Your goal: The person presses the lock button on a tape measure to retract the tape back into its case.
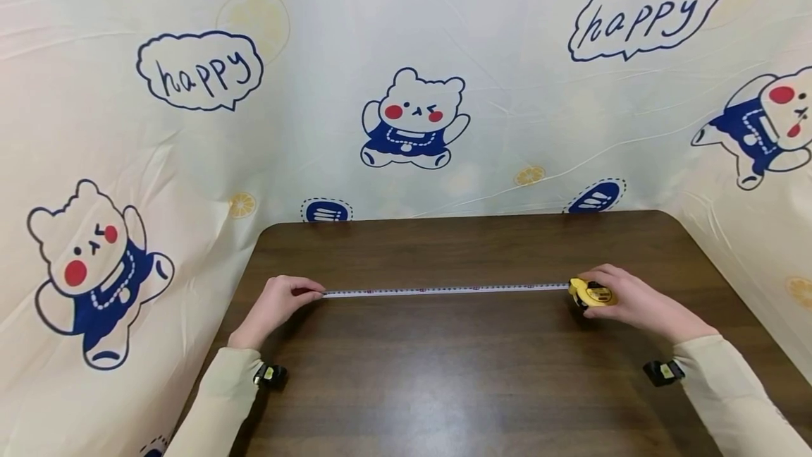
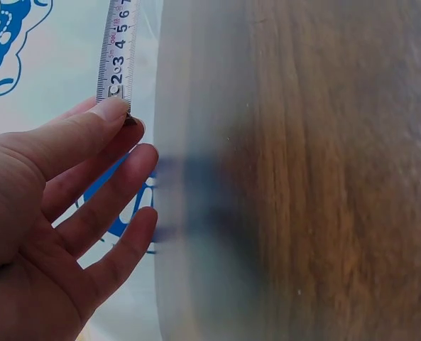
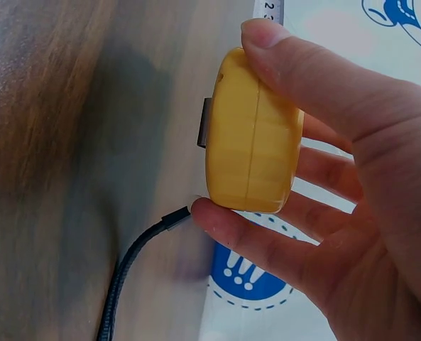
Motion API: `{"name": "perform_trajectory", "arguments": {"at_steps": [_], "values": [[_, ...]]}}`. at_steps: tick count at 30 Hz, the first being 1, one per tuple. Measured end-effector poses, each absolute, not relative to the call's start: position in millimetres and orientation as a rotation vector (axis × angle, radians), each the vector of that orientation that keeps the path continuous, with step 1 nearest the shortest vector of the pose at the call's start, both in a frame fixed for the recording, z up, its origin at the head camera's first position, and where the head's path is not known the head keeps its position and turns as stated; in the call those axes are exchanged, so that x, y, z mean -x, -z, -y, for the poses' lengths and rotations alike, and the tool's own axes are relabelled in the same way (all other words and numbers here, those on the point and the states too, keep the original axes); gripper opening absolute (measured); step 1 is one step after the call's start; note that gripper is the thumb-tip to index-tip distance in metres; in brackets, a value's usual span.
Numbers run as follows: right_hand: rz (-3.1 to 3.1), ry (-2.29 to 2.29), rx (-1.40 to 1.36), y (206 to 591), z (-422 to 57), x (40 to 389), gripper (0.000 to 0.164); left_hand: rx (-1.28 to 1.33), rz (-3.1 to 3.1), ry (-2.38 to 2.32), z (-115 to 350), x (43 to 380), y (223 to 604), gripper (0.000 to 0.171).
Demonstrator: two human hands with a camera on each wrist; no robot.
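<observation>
A yellow tape measure [image 1: 591,293] is in my right hand [image 1: 628,304], which grips its case between thumb and fingers; the right wrist view shows the yellow case [image 3: 253,142] close up. From it the white tape blade [image 1: 444,290] runs out straight to the left, above the table. My left hand [image 1: 282,305] pinches the blade's free end between thumb and forefinger. Low numbers show on the blade [image 2: 118,50] beside the thumb in the left wrist view, and the other fingers are spread loosely. A black cord [image 3: 125,263] hangs from the case's lower end.
The brown wooden table [image 1: 419,372] has rounded far corners. A pale curtain [image 1: 507,90] printed with bears and the word "happy" surrounds its back and sides. Black wrist cameras [image 1: 271,376] sit on both sleeves.
</observation>
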State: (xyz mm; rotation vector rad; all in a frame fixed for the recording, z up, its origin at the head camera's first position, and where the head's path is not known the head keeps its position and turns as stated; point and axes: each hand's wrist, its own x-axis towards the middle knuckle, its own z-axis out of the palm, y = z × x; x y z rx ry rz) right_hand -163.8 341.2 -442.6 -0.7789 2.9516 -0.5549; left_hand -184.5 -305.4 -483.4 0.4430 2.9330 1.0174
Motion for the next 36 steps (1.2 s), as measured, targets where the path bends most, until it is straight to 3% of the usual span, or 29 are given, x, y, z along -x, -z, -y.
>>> {"name": "perform_trajectory", "arguments": {"at_steps": [36], "values": [[-2.933,0.552,0.784,445,-327,169,0.059,-0.472,-2.868,-1.072,279,192,480,0.011]]}}
